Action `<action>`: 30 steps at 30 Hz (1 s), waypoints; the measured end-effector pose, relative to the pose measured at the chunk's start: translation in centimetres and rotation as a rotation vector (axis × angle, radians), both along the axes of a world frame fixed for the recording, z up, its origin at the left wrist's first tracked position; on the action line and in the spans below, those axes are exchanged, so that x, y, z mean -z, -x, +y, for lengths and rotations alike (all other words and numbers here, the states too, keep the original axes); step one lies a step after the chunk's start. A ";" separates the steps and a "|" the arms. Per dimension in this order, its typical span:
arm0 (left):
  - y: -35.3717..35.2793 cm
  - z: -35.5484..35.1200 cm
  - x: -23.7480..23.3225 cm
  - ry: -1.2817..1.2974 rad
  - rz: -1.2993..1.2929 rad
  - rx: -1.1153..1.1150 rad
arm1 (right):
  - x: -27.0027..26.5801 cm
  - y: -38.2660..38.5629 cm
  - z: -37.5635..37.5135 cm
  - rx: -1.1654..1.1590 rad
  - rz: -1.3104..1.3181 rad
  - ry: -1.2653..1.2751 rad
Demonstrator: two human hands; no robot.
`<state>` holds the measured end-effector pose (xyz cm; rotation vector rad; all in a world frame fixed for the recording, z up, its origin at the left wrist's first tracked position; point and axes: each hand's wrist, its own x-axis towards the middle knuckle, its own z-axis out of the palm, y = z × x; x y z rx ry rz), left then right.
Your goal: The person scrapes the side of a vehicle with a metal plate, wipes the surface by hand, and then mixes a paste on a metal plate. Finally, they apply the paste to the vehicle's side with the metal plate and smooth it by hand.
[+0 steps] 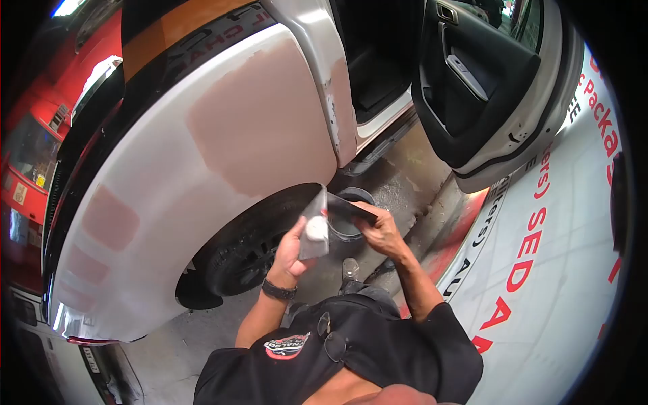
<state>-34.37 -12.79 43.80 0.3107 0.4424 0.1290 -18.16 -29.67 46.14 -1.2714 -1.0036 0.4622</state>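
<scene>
My left hand (pixel 290 253) grips a thin grey flat plate (pixel 314 250) by its edge, with the thumb on its face. On the plate sits a round white dab (pixel 316 228) that looks like putty, with a small red spot beside it. My right hand (pixel 381 233) is closed on a dark flat piece (pixel 351 208), whose kind I cannot make out; its far end comes close to the plate. Both hands are in front of my body, near the rear wheel (pixel 239 260) of a white vehicle. Pinkish-brown sanded patches (pixel 256 121) mark its body panel (pixel 158 169).
A dark round bucket (pixel 358 194) stands on the floor behind my hands. An open vehicle door (pixel 472 88) juts out ahead to the right. A white banner with red lettering (pixel 520 270) runs along the right side. A red vehicle (pixel 27 162) is at the far left.
</scene>
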 end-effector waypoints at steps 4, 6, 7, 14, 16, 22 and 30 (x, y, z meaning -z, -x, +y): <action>1.5 2.3 -3.5 -0.194 -0.080 -0.116 | -5.8 1.8 1.0 -0.065 -0.232 -0.076; 2.2 2.9 -2.5 -0.471 0.063 -0.173 | -8.3 2.1 2.3 -0.044 -0.498 0.027; 2.7 3.0 -1.6 -0.614 0.163 -0.202 | -7.0 1.7 3.4 0.070 -0.898 0.141; 3.6 1.4 -0.6 -1.328 0.447 -0.428 | -3.8 4.6 4.9 -0.234 -1.254 0.211; 4.0 1.6 -0.6 -1.295 0.489 -0.467 | -2.6 5.6 4.5 -0.283 -1.298 0.144; 6.4 3.9 -4.7 -0.603 0.134 -0.650 | -4.5 5.6 2.4 -0.398 -1.002 0.227; 5.6 0.7 -3.5 -0.081 -0.287 -0.437 | -7.2 8.6 5.2 -0.296 -0.768 -0.095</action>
